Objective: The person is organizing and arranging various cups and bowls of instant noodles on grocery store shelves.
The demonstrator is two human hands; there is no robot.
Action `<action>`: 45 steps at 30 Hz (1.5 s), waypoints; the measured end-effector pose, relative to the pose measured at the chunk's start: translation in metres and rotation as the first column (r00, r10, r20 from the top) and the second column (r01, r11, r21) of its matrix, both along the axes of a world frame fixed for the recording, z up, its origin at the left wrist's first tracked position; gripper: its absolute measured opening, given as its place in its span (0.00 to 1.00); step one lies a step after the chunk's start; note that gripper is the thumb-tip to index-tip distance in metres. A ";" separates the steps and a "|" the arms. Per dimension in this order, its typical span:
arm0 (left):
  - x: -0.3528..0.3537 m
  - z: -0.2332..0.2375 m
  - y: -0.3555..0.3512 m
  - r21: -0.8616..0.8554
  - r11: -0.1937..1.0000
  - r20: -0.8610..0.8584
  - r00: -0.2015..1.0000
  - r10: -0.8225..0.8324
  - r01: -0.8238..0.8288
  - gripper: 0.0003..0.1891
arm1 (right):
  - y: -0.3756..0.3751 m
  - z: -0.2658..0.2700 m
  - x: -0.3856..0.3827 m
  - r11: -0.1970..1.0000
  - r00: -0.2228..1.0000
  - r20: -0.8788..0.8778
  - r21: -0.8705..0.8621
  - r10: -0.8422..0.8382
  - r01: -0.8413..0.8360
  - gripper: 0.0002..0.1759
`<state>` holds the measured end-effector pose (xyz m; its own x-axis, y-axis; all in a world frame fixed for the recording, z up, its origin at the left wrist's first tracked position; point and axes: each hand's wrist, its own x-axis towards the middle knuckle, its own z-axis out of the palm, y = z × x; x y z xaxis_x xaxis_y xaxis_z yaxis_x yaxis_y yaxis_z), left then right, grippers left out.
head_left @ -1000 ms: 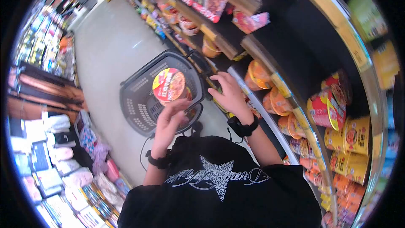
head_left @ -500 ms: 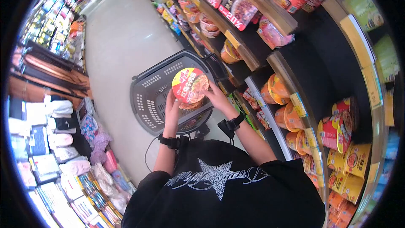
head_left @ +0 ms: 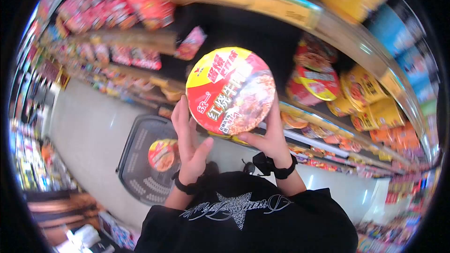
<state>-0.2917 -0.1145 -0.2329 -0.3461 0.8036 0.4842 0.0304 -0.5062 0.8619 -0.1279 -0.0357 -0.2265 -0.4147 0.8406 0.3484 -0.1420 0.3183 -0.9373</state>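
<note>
A large round noodle bowl (head_left: 232, 91) with a red and yellow lid is held up between my hands, its lid facing the camera. My left hand (head_left: 187, 143) rests at its lower left edge, fingers stretched along the side and thumb apart. Around the lower right edge is my right hand (head_left: 269, 138), its thumb near the rim and its other fingers hidden behind the bowl. Below and to the left, a second red and yellow bowl (head_left: 162, 155) lies inside a dark grey basket (head_left: 133, 152), partly behind my left hand.
Shelves (head_left: 281, 11) run across the top and right. They bear red noodle bowls (head_left: 321, 84), yellow packs (head_left: 379, 115) and a pink pack (head_left: 191, 43). Grey floor (head_left: 93, 122) shows around the basket. More goods line the left edge.
The view has turned toward the shelves. My hands have moved up and away from over the basket, with a bowl between them. A bowl now shows inside the basket.
</note>
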 end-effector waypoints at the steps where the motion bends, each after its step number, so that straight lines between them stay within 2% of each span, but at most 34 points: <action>1: 0.012 0.007 0.010 0.027 0.996 -0.010 0.996 -0.084 0.084 0.46 | 0.000 0.005 0.019 0.994 0.992 0.073 0.047 -0.102 0.098 0.62; 5: 0.058 0.023 0.048 0.045 0.954 -0.047 0.955 -0.294 0.296 0.48 | -0.006 0.022 0.074 0.923 0.924 0.081 0.130 -0.375 0.363 0.60; 6: 0.064 0.024 0.053 0.046 0.966 -0.147 0.959 -0.244 0.253 0.48 | -0.007 0.025 0.083 0.918 0.920 0.056 0.118 -0.387 0.379 0.60; 9: 0.083 0.034 0.061 0.116 0.968 -0.257 0.948 -0.186 0.221 0.48 | -0.006 0.029 0.107 0.902 0.909 0.121 0.230 -0.399 0.365 0.62; 11: 0.087 0.029 0.062 0.135 0.966 -0.219 0.957 -0.190 0.222 0.49 | -0.006 0.035 0.110 0.878 0.891 0.157 0.311 -0.426 0.364 0.61; 12: 0.088 0.026 0.062 0.128 0.964 -0.180 0.961 -0.209 0.233 0.49 | -0.005 0.039 0.108 0.878 0.897 0.115 0.292 -0.427 0.380 0.60; 15: 0.090 0.025 0.059 0.134 0.946 -0.099 0.954 -0.283 0.295 0.50 | 0.000 0.038 0.113 0.775 0.843 0.126 0.483 -0.523 0.408 0.60; 19: 0.096 0.026 0.063 0.115 0.906 -0.085 0.913 -0.398 0.406 0.49 | 0.004 0.051 0.118 0.661 0.747 0.148 0.597 -0.648 0.455 0.55; 20: 0.099 0.028 0.066 0.098 0.892 -0.097 0.896 -0.433 0.442 0.48 | 0.006 0.056 0.121 0.619 0.715 0.154 0.643 -0.682 0.451 0.48; 23: 0.102 0.024 0.075 -0.035 0.850 -0.188 0.831 -0.523 0.526 0.42 | 0.022 0.046 0.126 0.652 0.752 -0.044 0.467 -0.658 0.598 0.40; 24: 0.104 0.028 0.077 -0.082 0.857 -0.365 0.785 -0.500 0.508 0.41 | 0.023 0.045 0.123 0.641 0.736 -0.145 0.400 -0.661 0.655 0.35; 25: 0.105 0.032 0.078 -0.126 0.867 -0.527 0.708 -0.471 0.483 0.41 | 0.022 0.044 0.123 0.534 0.628 -0.119 0.421 -0.769 0.734 0.34; 27: 0.118 0.026 0.075 -0.153 0.839 -0.440 0.724 -0.531 0.523 0.40 | 0.019 0.033 0.123 0.274 0.441 -0.213 0.534 -0.872 0.800 0.24; 28: 0.122 0.024 0.076 -0.164 0.823 -0.396 0.728 -0.560 0.544 0.39 | 0.016 0.037 0.123 0.360 0.553 -0.152 0.615 -0.819 0.702 0.20; 30: 0.121 0.022 0.078 -0.152 0.838 -0.444 0.721 -0.531 0.524 0.37 | 0.007 0.050 0.124 0.498 0.732 0.005 0.736 -0.682 0.459 0.13; 33: 0.112 0.020 0.075 -0.168 0.849 -0.508 0.694 -0.509 0.500 0.33 | 0.025 0.069 0.120 0.506 0.667 0.137 0.765 -0.732 0.398 0.08; 34: 0.108 0.019 0.075 -0.174 0.854 -0.528 0.685 -0.501 0.491 0.32 | 0.033 0.070 0.127 0.625 0.698 0.237 0.687 -0.675 0.371 0.14; 37: 0.096 0.016 0.067 -0.208 0.880 -0.499 0.727 -0.472 0.427 0.29 | 0.057 0.075 0.129 0.518 0.500 0.321 0.792 -0.804 0.324 0.19; 40: 0.083 0.008 0.059 -0.202 0.913 -0.456 0.791 -0.409 0.356 0.26 | 0.062 0.077 0.124 0.563 0.500 0.390 0.786 -0.773 0.257 0.24; 43: 0.065 -0.001 0.043 -0.236 0.942 -0.436 0.841 -0.321 0.237 0.24 | 0.080 0.074 0.127 0.580 0.495 0.480 0.813 -0.724 0.060 0.27; 44: 0.057 -0.004 0.036 -0.268 0.943 -0.450 0.840 -0.304 0.198 0.23 | 0.087 0.074 0.127 0.651 0.523 0.533 0.757 -0.665 0.057 0.29; 45: 0.048 -0.008 0.028 -0.298 0.941 -0.464 0.837 -0.289 0.160 0.23 | 0.094 0.072 0.128 0.644 0.490 0.538 0.763 -0.685 0.062 0.30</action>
<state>-0.2442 -0.0860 -0.2408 0.0917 0.9412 0.3251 0.3952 -0.3341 0.8557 0.0006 0.0580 -0.1540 -0.4542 0.7066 0.5426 0.7648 0.6216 -0.1693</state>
